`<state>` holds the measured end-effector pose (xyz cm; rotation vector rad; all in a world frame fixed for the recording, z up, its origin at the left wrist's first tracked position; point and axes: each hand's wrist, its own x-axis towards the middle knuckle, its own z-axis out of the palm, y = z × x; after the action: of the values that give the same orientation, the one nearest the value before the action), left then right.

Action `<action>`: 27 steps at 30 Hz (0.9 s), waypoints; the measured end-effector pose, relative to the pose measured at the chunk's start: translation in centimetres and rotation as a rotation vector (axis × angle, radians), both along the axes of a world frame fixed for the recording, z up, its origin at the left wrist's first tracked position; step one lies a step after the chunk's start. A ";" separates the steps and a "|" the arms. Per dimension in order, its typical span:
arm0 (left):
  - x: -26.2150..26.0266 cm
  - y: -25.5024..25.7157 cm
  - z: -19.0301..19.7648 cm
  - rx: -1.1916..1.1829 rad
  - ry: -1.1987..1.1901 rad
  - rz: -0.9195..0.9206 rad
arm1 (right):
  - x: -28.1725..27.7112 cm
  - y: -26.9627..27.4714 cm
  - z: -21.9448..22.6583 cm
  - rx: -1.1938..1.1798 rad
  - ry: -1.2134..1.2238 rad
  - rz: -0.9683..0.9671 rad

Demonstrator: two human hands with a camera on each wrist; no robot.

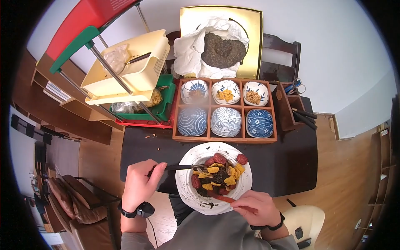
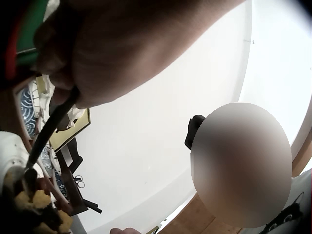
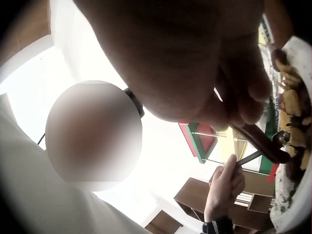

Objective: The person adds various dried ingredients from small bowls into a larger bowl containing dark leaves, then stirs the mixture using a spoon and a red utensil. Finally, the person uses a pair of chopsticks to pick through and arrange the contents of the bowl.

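Observation:
A white plate near the table's front edge holds dark tea leaves, yellow pieces and red dates. My left hand grips a black-handled spoon, its metal end in the mix from the left. My right hand pinches a reddish-brown utensil whose tip reaches into the lower part of the mix. In the left wrist view the spoon meets yellow pieces; in the right wrist view the brown utensil lies beside the spoon's end.
Behind the plate stands a wooden box with six patterned bowls. Dark compressed tea on white paper lies in a gold box. A tiered rack with a cream bin is at the left, a utensil holder at the right.

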<state>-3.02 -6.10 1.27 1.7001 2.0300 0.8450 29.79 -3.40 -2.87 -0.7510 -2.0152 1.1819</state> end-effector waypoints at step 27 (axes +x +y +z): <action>1.9 -1.6 2.4 0.068 0.241 -0.005 | 2.5 0.5 -1.2 -0.003 0.184 -0.578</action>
<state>-1.12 -7.67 3.66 1.9254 2.1714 0.7457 32.27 -2.85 -4.06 -1.0899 -1.4972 0.8728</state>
